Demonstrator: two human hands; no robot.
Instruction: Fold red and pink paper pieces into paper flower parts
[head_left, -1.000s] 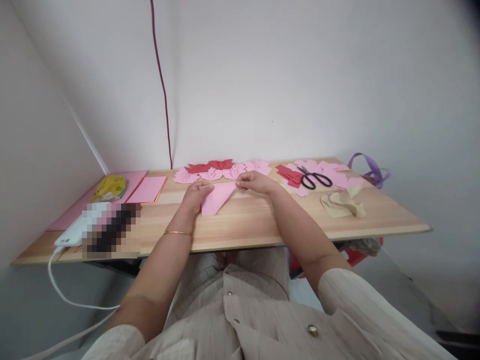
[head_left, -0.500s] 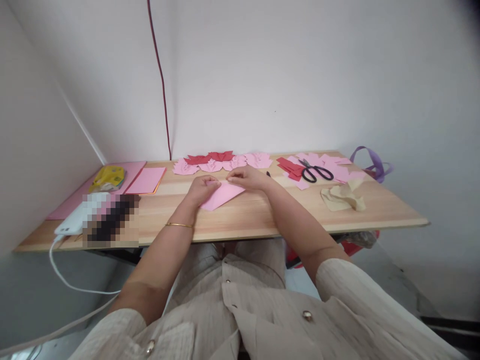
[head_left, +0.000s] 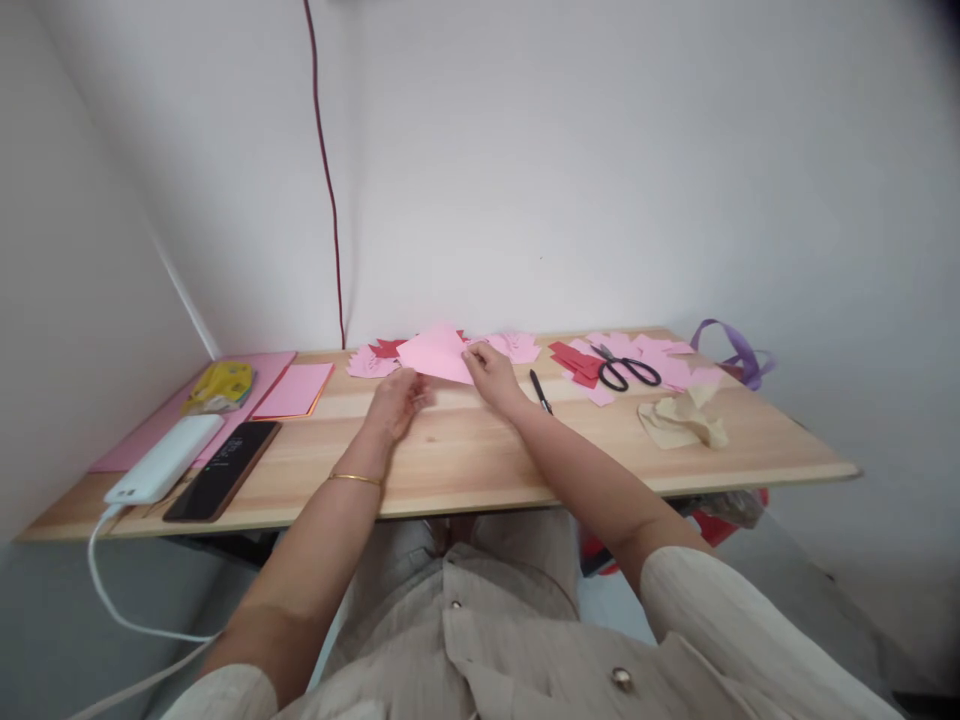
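You have bare worktop [head_left: 450, 450] in front of you and a lane between your left hand [head_left: 396, 402] and the phone [head_left: 223, 472]. Rightward, the pen [head_left: 540, 392] beside your right forearm [head_left: 581, 458], then the scissors [head_left: 616, 361], block you; ahead, paper cut-outs [head_left: 519, 347] line the far edge.

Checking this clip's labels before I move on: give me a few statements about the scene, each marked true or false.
1. The right hand grips a pink paper sheet. True.
2. The gold bangle is on the right forearm. False: it circles the left forearm.
3. The smartphone lies beside the white power bank. True.
4. The scissors lie left of the black pen. False: they lie right of it.
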